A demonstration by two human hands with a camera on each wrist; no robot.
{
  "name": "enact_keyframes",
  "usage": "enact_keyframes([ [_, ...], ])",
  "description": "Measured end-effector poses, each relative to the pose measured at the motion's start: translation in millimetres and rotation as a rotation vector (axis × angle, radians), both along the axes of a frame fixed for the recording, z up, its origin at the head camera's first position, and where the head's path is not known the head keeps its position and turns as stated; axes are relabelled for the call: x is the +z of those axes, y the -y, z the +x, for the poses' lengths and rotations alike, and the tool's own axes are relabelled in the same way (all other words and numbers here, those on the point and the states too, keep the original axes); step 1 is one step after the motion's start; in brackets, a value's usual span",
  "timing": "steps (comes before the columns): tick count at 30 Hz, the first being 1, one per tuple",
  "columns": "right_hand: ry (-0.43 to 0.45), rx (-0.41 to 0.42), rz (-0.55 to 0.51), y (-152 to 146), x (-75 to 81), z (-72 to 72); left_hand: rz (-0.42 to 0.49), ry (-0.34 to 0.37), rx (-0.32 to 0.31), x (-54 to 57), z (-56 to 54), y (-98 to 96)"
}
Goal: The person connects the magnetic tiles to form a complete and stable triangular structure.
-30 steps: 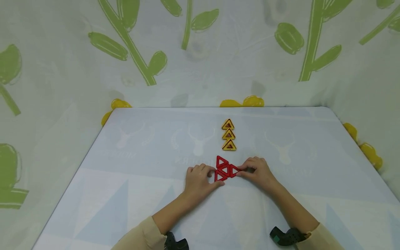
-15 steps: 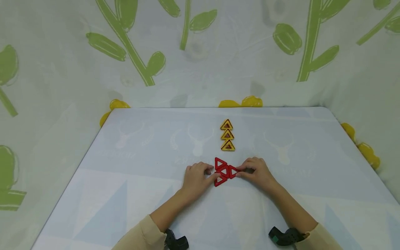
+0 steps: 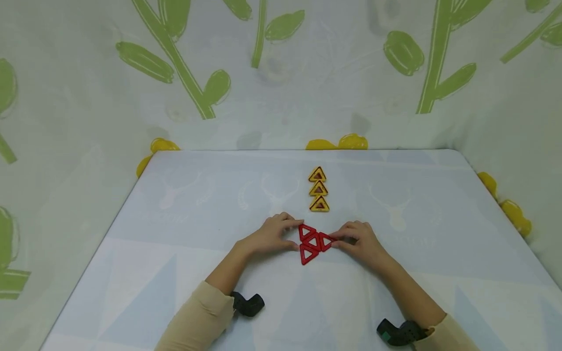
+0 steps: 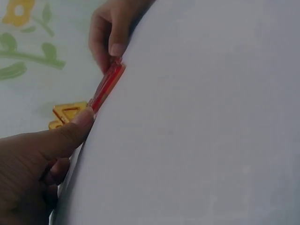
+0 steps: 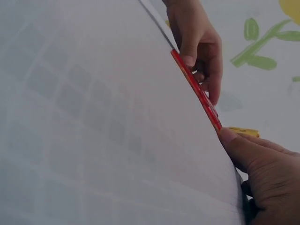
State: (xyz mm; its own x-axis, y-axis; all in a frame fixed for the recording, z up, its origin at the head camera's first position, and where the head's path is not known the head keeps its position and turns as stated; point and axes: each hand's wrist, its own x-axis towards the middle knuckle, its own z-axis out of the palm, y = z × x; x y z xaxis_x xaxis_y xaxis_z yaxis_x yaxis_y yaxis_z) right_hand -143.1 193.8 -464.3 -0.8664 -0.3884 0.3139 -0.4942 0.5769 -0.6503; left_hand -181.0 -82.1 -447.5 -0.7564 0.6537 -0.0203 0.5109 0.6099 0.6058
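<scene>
Four-part talk aside, several red triangular tiles with hollow middles lie joined flat on the table (image 3: 395, 278). My right hand (image 3: 362, 242) pinches the outer corner of the rightmost red tile (image 3: 321, 242) between thumb and forefinger. At the cluster's left side, my left hand (image 3: 272, 235) has its forefinger and thumb spread apart. The forefinger tip is right at the top corner of the upper left red tile (image 3: 301, 233), and the thumb tip is by the lower left red tile (image 3: 302, 255). In the left wrist view the red tiles (image 4: 107, 86) appear nearly edge-on.
Behind the red cluster stand out three yellow triangular tiles (image 3: 319, 210) in a column, with brown middles. A patterned curtain (image 3: 281, 112) with green leaves hangs past the table's far edge. Dark wrist devices (image 3: 401, 333) sit on both forearms.
My left hand lets go of the lower left tile and shifts up to the upper left one. The red cluster turns slightly and slides a little left. The right hand keeps its pinch.
</scene>
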Motion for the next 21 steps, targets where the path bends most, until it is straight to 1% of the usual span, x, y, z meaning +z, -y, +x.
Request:
enact_keyframes([
  [3, 0.021, -0.017, 0.017, 1, 1.1, 0.0, 0.021, -0.036, -0.006, -0.5, -2.3, 1.3],
  [7, 0.037, -0.056, 0.043, 0, 1.1, 1.0, 0.027, -0.104, 0.035, -1.3, 1.1, -3.6],
  [13, 0.030, -0.115, 0.035, 3, -1.7, 7.4, 0.014, -0.135, 0.100, -3.1, 7.7, -7.9],
  [16, 0.032, -0.120, 0.045, 4, -0.6, 9.9, 0.013, -0.153, 0.121, -3.2, 9.9, -10.3],
  [21, 0.025, -0.120, 0.039, 5, 0.0, 9.8, 0.017, -0.179, 0.151, -2.2, 12.4, -12.9],
])
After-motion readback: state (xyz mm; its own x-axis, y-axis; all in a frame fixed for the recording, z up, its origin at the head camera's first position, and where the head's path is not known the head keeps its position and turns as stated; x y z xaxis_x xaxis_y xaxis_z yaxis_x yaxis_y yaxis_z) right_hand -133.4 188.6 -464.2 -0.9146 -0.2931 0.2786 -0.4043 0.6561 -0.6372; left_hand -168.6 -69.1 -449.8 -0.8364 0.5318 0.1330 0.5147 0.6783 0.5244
